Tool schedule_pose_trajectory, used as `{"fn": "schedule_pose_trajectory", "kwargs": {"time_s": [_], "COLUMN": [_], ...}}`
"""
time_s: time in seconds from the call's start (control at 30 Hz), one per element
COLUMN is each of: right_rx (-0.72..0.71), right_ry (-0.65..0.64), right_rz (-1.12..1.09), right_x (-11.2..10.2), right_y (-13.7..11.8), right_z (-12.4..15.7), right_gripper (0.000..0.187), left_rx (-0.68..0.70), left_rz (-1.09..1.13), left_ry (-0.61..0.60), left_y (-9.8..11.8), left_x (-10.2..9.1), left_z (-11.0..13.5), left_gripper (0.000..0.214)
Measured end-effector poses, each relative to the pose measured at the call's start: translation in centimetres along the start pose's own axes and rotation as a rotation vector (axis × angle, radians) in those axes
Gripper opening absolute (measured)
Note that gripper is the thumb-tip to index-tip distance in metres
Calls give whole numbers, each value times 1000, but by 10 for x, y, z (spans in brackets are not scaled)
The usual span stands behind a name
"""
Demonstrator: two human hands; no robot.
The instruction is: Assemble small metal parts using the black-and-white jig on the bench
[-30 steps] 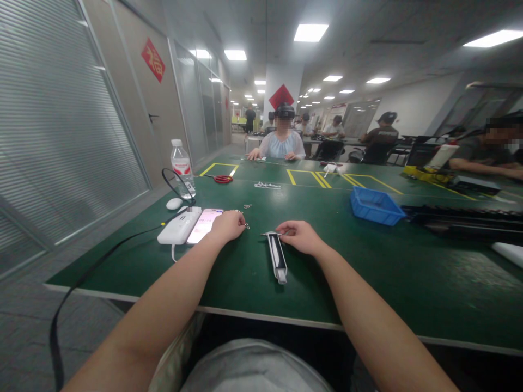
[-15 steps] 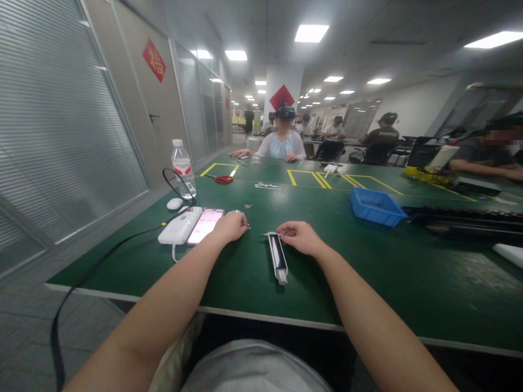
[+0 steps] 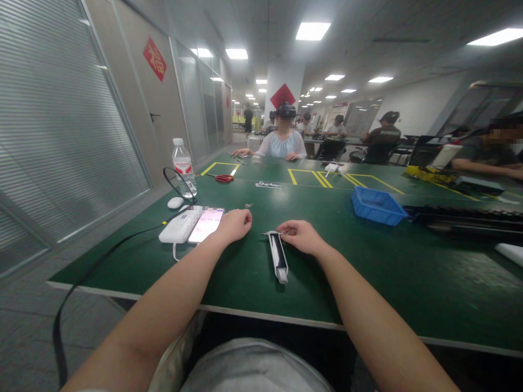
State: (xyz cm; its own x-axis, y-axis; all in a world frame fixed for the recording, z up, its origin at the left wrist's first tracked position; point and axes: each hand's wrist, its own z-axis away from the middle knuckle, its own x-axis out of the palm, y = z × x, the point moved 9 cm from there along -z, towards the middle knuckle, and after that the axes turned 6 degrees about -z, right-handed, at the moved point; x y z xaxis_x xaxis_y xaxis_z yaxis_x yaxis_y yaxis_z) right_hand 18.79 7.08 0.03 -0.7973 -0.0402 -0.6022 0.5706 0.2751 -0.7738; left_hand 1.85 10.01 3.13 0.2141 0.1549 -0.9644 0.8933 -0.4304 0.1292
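Note:
A slim white case with a dark inset strip [image 3: 278, 256] lies lengthwise on the green table [image 3: 253, 294]. Across its far end runs a thin metal piece [image 3: 265, 233]. My right hand [image 3: 304, 238] rests just right of that end, its fingertips pinched at the metal piece; the exact grip is too small to make out. To the left, my left hand [image 3: 237, 224] is closed on the table beside the phone [image 3: 206, 224], thumb and fingers together. Whatever it holds is hidden. Some small metal rings [image 3: 248, 205] lie just beyond it.
A white power bank [image 3: 174, 233], a white mouse-like object [image 3: 175, 202] and a water bottle [image 3: 183, 169] stand left. Farther off are red-handled scissors [image 3: 224, 178]. A blue tray [image 3: 378, 207] sits right. Across the table sits a person [image 3: 285, 144] wearing a headset.
My left hand has rolled inward slightly, and the small metal bit that showed at its fingertips is now out of sight. My right hand and the white case stay practically still.

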Motion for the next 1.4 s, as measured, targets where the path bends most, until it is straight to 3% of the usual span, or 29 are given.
{"fn": "schedule_pose_trajectory", "kwargs": {"time_s": [0.2,0.47,1.4], "right_rx": [-13,-5,-17], "right_ry": [5,7,-3], "right_rz": [-2,0,-31], "right_x": [0,-1,2], "right_y": [-3,-7,-1], "right_z": [1,2,1], "right_gripper": [21,21,20], "left_rx": [129,236,319], "left_rz": [134,201,282], "left_ry": [68,-2,-107], "left_y": [14,27,41], "left_x": [-3,5,3], "left_z": [2,5,11], "left_gripper": [18,21,22]}}
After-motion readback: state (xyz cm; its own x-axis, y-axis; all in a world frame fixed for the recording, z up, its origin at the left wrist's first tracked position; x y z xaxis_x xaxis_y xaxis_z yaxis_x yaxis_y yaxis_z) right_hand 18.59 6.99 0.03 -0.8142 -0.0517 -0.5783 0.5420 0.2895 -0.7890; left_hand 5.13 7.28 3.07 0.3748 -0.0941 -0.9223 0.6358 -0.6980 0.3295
